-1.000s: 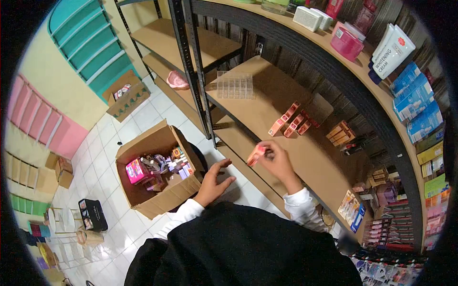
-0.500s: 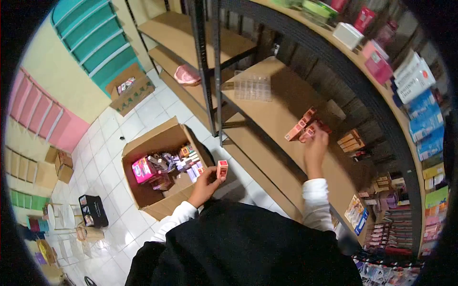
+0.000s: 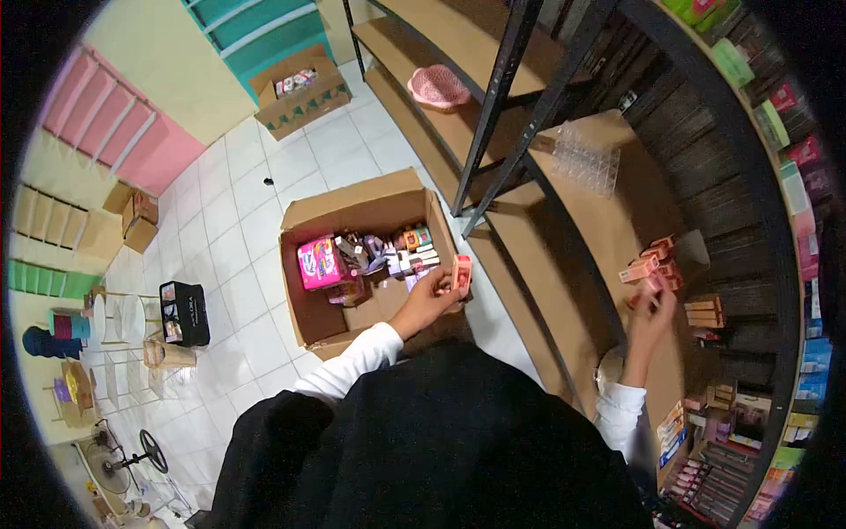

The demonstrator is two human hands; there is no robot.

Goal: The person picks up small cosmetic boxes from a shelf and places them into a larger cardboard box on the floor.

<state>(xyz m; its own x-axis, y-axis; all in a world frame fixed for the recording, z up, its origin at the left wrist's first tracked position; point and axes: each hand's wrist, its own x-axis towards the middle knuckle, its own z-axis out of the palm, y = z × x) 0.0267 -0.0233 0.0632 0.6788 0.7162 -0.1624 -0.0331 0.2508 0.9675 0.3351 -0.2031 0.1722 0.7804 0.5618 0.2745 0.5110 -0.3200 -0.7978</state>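
My left hand (image 3: 425, 304) pinches a small red-orange box (image 3: 461, 273) upright between thumb and fingers, beside the rim of an open cardboard carton (image 3: 308, 212). Inside that carton lie a pink packet (image 3: 319, 264) and several small mixed boxes. On the brown shelf board (image 3: 573, 229), my right hand (image 3: 650, 319) reaches to a small cluster of orange boxes (image 3: 644, 268). Its fingers are closed at the tips on a small pinkish-orange box (image 3: 654, 284), slightly blurred and partly covered by the fingers.
A clear divided tray (image 3: 586, 163) lies farther back on the same shelf. Black metal posts (image 3: 498, 97) stand between the shelf sections. A pink basket (image 3: 438, 87) sits on the far shelf. On the tiled floor are another carton (image 3: 304, 101) and a black case (image 3: 183, 313).
The camera view has turned, so the carton and shelf appear farther right. My left hand still holds its box. The right hand stays at the orange boxes, whose arrangement looks less like a straight row.
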